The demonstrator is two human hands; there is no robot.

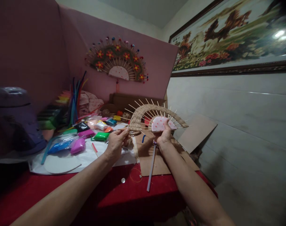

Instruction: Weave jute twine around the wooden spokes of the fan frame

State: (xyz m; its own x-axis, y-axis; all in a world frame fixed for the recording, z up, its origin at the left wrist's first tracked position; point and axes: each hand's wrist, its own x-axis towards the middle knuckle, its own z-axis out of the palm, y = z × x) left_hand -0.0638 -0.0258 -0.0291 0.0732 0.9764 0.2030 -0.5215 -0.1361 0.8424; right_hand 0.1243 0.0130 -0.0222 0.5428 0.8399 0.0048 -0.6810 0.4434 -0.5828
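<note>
A half-round fan of woven straw-coloured cord on thin wooden sticks is held up over the table. Its centre is a white half-disc with pink spots. My right hand grips this centre from below, thumb across its front. At the fan's lower left corner, my left hand is closed in a pinch, its fingertips at the end of the weave. Below the right hand a translucent rod slants downward; whether it is joined to the fan I cannot tell. A short blue piece shows under the weave.
Packets of coloured clay and a white disc lie on the left. Pipe cleaners stand behind. Cardboard lies under my hands on a red cloth. A decorated fan hangs on the pink board. A purple container stands far left.
</note>
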